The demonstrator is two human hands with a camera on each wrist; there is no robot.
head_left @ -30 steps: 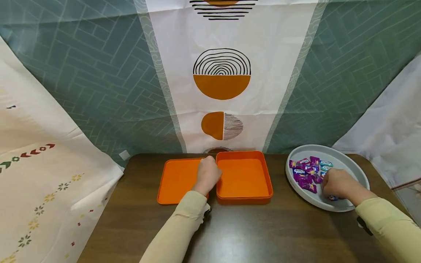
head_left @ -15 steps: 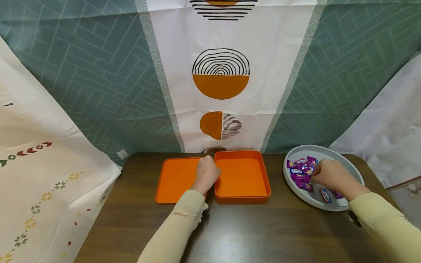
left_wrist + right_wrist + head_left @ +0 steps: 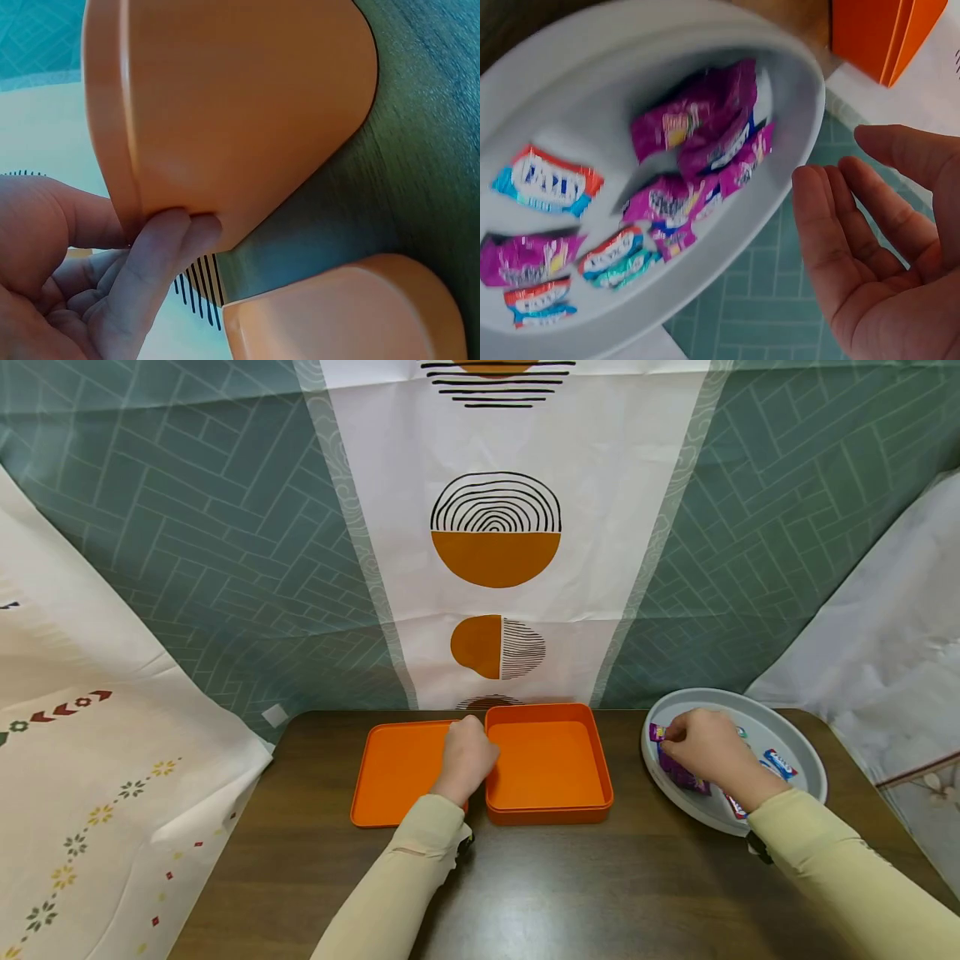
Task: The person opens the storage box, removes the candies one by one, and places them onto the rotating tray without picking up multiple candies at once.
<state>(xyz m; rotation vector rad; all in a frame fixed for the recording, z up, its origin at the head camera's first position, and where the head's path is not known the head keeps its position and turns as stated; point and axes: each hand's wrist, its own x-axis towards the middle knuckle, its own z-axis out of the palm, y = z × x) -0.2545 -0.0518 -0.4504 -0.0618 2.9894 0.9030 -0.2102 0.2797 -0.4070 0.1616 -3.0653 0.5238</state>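
Observation:
My left hand (image 3: 467,756) pinches the rim of a square orange box (image 3: 551,760) at its left wall. In the left wrist view, thumb and fingertips lie on either side of the box wall (image 3: 240,97). Over the left part of a round grey tray (image 3: 810,760) hovers my right hand (image 3: 708,747), covering some of the sweets. The right wrist view shows its thumb and fingers apart, nothing between them. Several wrapped sweets lie in the tray: purple ones (image 3: 671,124) bunched on one side, and red, white and blue ones (image 3: 547,184) among them.
A flat orange lid (image 3: 397,768) lies on the brown wooden table (image 3: 555,893), left of the box and partly behind the left hand. A patterned cloth (image 3: 498,560) hangs behind the table's far edge. Pale cloths hang at both sides.
My right hand has moved left across the tray, uncovering sweets on the right and covering more of the purple bunch. My left hand stays at the box. The head view has shifted slightly.

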